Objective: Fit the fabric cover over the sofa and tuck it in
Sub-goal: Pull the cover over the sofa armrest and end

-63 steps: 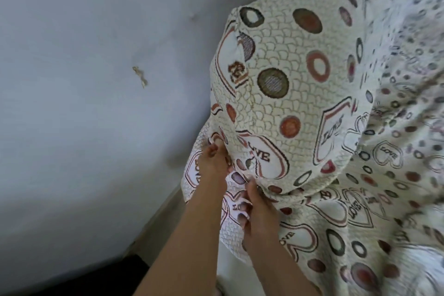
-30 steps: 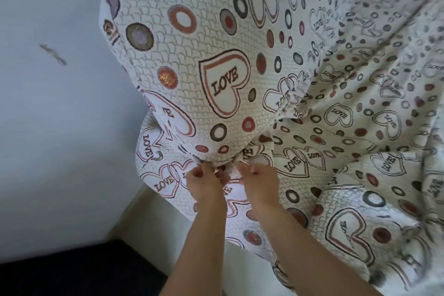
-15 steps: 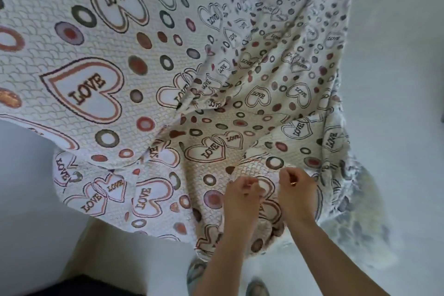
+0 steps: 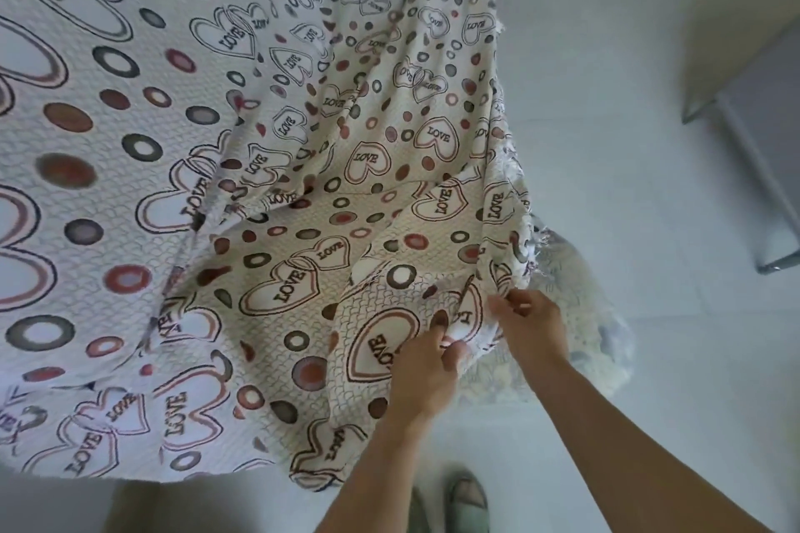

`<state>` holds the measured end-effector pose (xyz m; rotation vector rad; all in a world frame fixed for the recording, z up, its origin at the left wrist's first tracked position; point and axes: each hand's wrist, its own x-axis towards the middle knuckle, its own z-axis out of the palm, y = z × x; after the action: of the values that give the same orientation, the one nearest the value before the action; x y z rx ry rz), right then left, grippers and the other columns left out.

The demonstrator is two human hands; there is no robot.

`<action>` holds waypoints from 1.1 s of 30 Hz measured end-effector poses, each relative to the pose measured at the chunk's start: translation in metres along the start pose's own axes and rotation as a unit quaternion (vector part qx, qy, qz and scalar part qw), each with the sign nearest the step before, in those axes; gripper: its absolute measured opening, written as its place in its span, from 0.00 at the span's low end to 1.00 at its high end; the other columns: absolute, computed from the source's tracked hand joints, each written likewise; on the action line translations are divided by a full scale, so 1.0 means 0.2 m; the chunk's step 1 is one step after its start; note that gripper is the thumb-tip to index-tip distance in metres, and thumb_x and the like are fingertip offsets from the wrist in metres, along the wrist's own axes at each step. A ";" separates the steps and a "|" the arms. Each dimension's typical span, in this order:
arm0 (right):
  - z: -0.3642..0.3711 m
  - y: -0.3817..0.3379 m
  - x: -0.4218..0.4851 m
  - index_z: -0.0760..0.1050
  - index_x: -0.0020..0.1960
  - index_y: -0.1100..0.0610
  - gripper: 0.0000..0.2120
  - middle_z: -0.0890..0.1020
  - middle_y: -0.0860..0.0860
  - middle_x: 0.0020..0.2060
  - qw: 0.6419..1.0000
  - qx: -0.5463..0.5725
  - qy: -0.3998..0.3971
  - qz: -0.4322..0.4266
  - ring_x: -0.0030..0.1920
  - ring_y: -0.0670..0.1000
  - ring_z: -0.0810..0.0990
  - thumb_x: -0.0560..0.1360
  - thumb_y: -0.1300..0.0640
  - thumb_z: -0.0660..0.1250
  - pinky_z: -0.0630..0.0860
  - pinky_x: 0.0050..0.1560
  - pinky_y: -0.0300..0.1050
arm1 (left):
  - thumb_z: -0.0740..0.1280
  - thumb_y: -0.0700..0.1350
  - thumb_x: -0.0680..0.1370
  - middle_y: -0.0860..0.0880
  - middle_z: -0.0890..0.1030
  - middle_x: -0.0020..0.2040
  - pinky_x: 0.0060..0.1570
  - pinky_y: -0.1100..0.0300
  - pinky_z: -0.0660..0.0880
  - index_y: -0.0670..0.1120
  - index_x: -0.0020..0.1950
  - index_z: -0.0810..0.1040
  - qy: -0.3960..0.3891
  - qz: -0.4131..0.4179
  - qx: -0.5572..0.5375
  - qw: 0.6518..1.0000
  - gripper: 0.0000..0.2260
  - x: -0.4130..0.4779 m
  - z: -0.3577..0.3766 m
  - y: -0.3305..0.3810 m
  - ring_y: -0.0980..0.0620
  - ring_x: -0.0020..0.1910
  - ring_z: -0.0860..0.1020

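Fabric cover [image 4: 268, 264]: cream quilted cloth printed with hearts reading LOVE and with rings and dots in brown, red and grey. It fills the left and centre of the frame from the top edge down to the lower left. It is draped over a bulky form that it hides. Deep folds run from the upper centre down to the middle. A frayed edge descends the right-centre of the frame to the hands.

Left hand [image 4: 426, 376]: lower centre, forearm entering from the bottom edge. The fingers are curled, and thumb and fingers pinch a gathered bunch of the cover's edge.

Right hand [image 4: 534, 322]: just right of and above the left hand, forearm entering from the lower right corner. The fingertips are drawn together and nip the same frayed edge. The two hands are near each other but apart.

Pale lacy cloth [image 4: 580, 342]: under the cover's edge, behind the right hand.

Floor [image 4: 627, 56]: pale tiles, right side of the frame.

Grey metal-framed item [image 4: 753, 134]: right edge; its kind cannot be told.

Pale green slippers [image 4: 467, 500]: bottom edge, between the forearms.
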<state>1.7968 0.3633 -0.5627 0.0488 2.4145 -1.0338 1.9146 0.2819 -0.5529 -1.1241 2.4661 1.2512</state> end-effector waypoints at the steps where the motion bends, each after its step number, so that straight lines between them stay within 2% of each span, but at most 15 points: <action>1: -0.01 -0.01 0.00 0.76 0.43 0.47 0.05 0.81 0.47 0.35 1.000 0.005 0.004 0.000 0.38 0.53 0.81 0.73 0.46 0.67 0.80 0.42 0.52 | 0.59 0.51 0.82 0.46 0.81 0.44 0.46 0.52 0.73 0.44 0.52 0.77 -0.018 -0.029 -0.078 0.996 0.13 -0.01 -0.05 0.00 0.50 0.40 0.76; 3: -0.02 -0.03 -0.02 0.77 0.43 0.46 0.04 0.82 0.49 0.35 0.998 0.061 0.006 0.033 0.35 0.53 0.81 0.75 0.48 0.65 0.82 0.39 0.53 | 0.59 0.53 0.82 0.46 0.80 0.46 0.45 0.51 0.73 0.46 0.54 0.78 -0.024 -0.106 -0.228 0.968 0.13 -0.05 -0.14 0.02 0.51 0.42 0.74; 5: -0.03 -0.07 -0.05 0.79 0.46 0.50 0.04 0.83 0.53 0.37 0.972 0.190 -0.054 0.130 0.34 0.53 0.80 0.75 0.50 0.68 0.81 0.34 0.50 | 0.59 0.53 0.82 0.49 0.76 0.64 0.54 0.61 0.67 0.49 0.69 0.72 -0.031 -0.156 -0.293 0.943 0.18 -0.09 -0.19 0.04 0.51 0.59 0.74; 6: -0.03 -0.08 -0.06 0.80 0.47 0.53 0.07 0.82 0.55 0.37 0.953 0.233 -0.090 0.171 0.33 0.53 0.80 0.74 0.50 0.70 0.79 0.31 0.47 | 0.58 0.53 0.82 0.51 0.73 0.68 0.54 0.64 0.64 0.49 0.73 0.68 -0.032 -0.155 -0.314 0.936 0.19 -0.11 -0.20 0.05 0.51 0.66 0.71; 8: -0.03 -0.07 -0.06 0.82 0.44 0.58 0.10 0.79 0.58 0.34 0.955 0.218 -0.120 0.161 0.29 0.53 0.75 0.73 0.50 0.72 0.73 0.28 0.42 | 0.57 0.52 0.83 0.56 0.69 0.63 0.49 0.70 0.63 0.50 0.74 0.65 -0.020 -0.151 -0.336 0.929 0.20 -0.12 -0.18 0.05 0.52 0.68 0.69; 9: -0.02 -0.07 -0.06 0.81 0.44 0.61 0.11 0.77 0.58 0.32 0.965 0.207 -0.097 0.131 0.28 0.52 0.72 0.74 0.52 0.71 0.69 0.27 0.41 | 0.57 0.52 0.83 0.57 0.68 0.62 0.48 0.72 0.65 0.49 0.74 0.66 -0.002 -0.154 -0.337 0.929 0.19 -0.11 -0.16 0.05 0.53 0.66 0.71; 12: -0.06 -0.06 -0.06 0.79 0.48 0.64 0.11 0.80 0.57 0.35 0.973 0.210 0.032 0.088 0.33 0.54 0.76 0.77 0.56 0.65 0.72 0.33 0.46 | 0.57 0.51 0.82 0.51 0.75 0.66 0.59 0.68 0.65 0.43 0.71 0.71 0.093 -0.111 -0.263 0.954 0.20 -0.10 -0.10 0.05 0.54 0.63 0.74; 14: -0.10 -0.02 -0.07 0.78 0.48 0.63 0.12 0.81 0.58 0.40 0.969 0.209 0.087 0.101 0.40 0.57 0.78 0.79 0.55 0.61 0.73 0.41 0.49 | 0.58 0.50 0.82 0.57 0.78 0.55 0.55 0.68 0.63 0.43 0.65 0.76 0.149 -0.089 -0.237 0.956 0.17 -0.11 -0.08 0.09 0.61 0.54 0.75; 16: -0.15 0.05 -0.07 0.75 0.46 0.63 0.14 0.78 0.57 0.39 0.964 0.212 0.104 0.124 0.40 0.58 0.76 0.80 0.54 0.58 0.70 0.39 0.47 | 0.59 0.54 0.81 0.58 0.77 0.45 0.50 0.64 0.66 0.50 0.52 0.78 0.168 -0.056 -0.224 0.958 0.12 -0.10 -0.03 0.11 0.62 0.45 0.74; 18: -0.21 0.13 -0.07 0.74 0.43 0.63 0.15 0.76 0.55 0.35 0.964 0.214 0.089 0.132 0.34 0.55 0.73 0.80 0.52 0.58 0.69 0.33 0.42 | 0.58 0.61 0.78 0.55 0.77 0.38 0.41 0.65 0.69 0.50 0.46 0.75 0.155 -0.023 -0.178 0.972 0.16 -0.11 0.04 0.12 0.54 0.38 0.74; 21: -0.33 0.26 -0.08 0.67 0.36 0.65 0.20 0.68 0.56 0.29 0.976 0.200 0.003 0.086 0.28 0.52 0.65 0.77 0.51 0.66 0.63 0.22 0.36 | 0.59 0.56 0.79 0.56 0.78 0.47 0.48 0.60 0.72 0.48 0.56 0.76 0.221 0.015 -0.038 0.975 0.15 -0.15 0.20 0.15 0.53 0.48 0.77; 24: -0.45 0.36 -0.05 0.74 0.39 0.69 0.16 0.77 0.56 0.29 0.982 0.175 -0.039 0.052 0.31 0.54 0.75 0.75 0.55 0.69 0.72 0.32 0.41 | 0.59 0.57 0.78 0.54 0.78 0.50 0.49 0.55 0.70 0.51 0.54 0.78 0.303 0.118 0.099 0.941 0.14 -0.20 0.35 0.27 0.51 0.52 0.74; 27: -0.54 0.52 0.00 0.77 0.39 0.63 0.12 0.81 0.59 0.32 0.982 0.170 0.028 0.076 0.33 0.58 0.78 0.75 0.55 0.67 0.75 0.34 0.51 | 0.66 0.56 0.75 0.56 0.79 0.50 0.48 0.57 0.73 0.54 0.54 0.78 0.208 0.159 0.125 0.957 0.11 -0.23 0.54 0.34 0.51 0.51 0.76; 30: -0.61 0.70 0.02 0.76 0.36 0.60 0.13 0.78 0.56 0.29 0.974 0.173 0.062 0.134 0.29 0.55 0.71 0.76 0.54 0.66 0.70 0.32 0.48 | 0.68 0.60 0.71 0.54 0.77 0.57 0.54 0.56 0.74 0.53 0.59 0.76 0.132 0.114 0.160 0.972 0.20 -0.24 0.73 0.34 0.50 0.56 0.74; 33: -0.66 0.83 0.05 0.75 0.35 0.58 0.13 0.76 0.56 0.28 0.972 0.145 0.064 0.172 0.28 0.56 0.70 0.75 0.53 0.65 0.68 0.31 0.45 | 0.68 0.49 0.75 0.52 0.79 0.57 0.56 0.56 0.73 0.52 0.53 0.79 0.084 0.080 0.204 0.972 0.07 -0.24 0.87 0.34 0.49 0.57 0.75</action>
<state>1.7666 0.5695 -0.6012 0.6303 2.2354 -1.2333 1.8695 0.4636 -0.6006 -0.9683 2.8091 0.6472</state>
